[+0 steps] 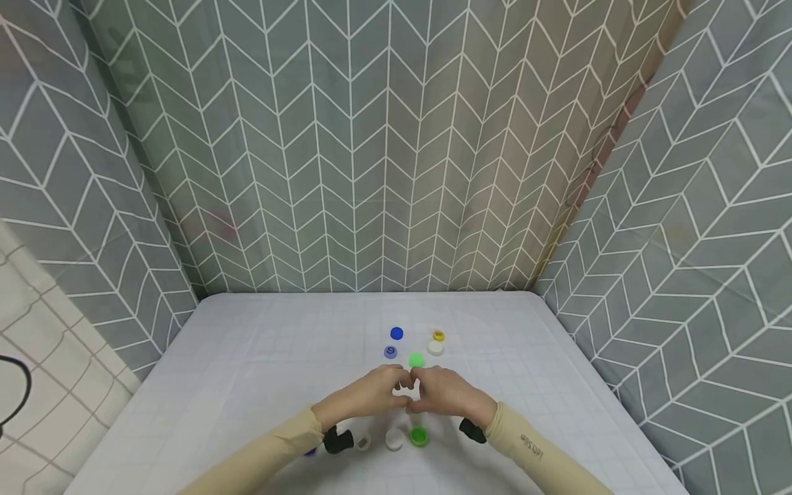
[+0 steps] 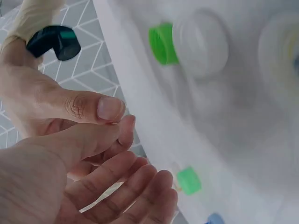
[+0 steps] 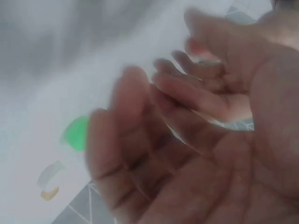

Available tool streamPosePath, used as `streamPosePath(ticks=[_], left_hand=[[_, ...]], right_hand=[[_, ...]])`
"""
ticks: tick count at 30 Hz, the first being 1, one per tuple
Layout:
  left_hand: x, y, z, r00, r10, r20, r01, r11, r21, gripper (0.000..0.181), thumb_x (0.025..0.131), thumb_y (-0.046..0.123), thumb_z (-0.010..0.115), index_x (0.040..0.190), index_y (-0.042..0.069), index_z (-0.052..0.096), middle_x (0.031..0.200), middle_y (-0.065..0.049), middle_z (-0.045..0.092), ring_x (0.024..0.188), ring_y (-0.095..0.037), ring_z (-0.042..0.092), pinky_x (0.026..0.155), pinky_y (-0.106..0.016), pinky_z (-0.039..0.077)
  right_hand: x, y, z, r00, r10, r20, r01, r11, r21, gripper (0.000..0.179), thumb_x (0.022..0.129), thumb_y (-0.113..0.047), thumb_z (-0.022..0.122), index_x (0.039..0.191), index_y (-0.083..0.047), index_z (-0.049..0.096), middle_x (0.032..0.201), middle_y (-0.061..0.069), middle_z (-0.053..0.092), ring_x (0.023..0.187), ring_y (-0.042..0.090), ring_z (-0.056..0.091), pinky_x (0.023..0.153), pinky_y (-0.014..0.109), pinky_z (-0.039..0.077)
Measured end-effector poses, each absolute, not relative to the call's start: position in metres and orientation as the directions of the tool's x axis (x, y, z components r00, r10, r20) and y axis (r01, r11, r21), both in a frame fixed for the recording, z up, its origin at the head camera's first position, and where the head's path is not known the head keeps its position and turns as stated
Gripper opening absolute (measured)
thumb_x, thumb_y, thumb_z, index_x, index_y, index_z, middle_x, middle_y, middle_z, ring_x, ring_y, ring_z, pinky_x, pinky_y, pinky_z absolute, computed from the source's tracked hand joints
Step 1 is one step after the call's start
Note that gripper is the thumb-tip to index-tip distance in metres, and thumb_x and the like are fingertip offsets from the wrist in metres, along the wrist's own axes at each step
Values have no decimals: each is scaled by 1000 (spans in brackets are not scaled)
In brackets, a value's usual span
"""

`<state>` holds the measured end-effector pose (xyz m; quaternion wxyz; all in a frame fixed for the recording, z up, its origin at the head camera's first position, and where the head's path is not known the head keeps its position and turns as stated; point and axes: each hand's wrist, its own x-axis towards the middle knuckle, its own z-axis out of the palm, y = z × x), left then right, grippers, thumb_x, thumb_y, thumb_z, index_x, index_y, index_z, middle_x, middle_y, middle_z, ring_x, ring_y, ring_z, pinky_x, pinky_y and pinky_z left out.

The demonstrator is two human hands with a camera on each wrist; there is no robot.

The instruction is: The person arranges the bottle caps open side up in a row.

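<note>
In the head view my left hand (image 1: 376,390) and right hand (image 1: 447,393) meet over the table, fingertips and thumbs close together with a gap between them. Neither holds anything. Seen from the left wrist, the fingers (image 2: 135,186) are loosely bent beside the other hand's thumb (image 2: 88,106). The right wrist view shows relaxed, slightly curved fingers (image 3: 133,135). Just beyond the hands lies a light green cap (image 1: 416,359). Nearer my body are a green cap (image 1: 419,436) and a white cap (image 1: 394,438), with another whitish round piece (image 1: 363,442) to their left.
Farther back on the white-covered table (image 1: 278,344) lie a blue cap (image 1: 397,333), a paler blue cap (image 1: 390,352), a yellow cap (image 1: 438,335) and a white cap (image 1: 436,347). A patterned curtain (image 1: 371,172) stands behind, with more along both sides. A black device (image 1: 338,440) sits at the left wrist.
</note>
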<state>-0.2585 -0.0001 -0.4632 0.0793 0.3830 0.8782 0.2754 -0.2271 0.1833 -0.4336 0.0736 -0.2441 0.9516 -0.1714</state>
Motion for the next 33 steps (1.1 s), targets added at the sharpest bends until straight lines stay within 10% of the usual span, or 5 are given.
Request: streamPosePath(ticks=[11,33], left_hand=[[-286,-5,-458,-746,652,137,598,564,569,26,87,16,71,108,0,66,103,-13,69,91,-23,65,72,-23,51],[-330,7,-474,-789,609,88,524,591,613,40,82,14,75,117,-2,62,84,-4,69,73,-11,61,65,-25,50]], right_hand=[[-248,198,-438,-935,-352,48,-337,834,-438,45,79,-25,79,114,-4,60,84,9,67,67,13,57,58,29,46],[-285,211,-463,-977,-214,20,-190,818,-542,52,79,-16,78,124,0,57,85,7,65,68,14,57,60,28,47]])
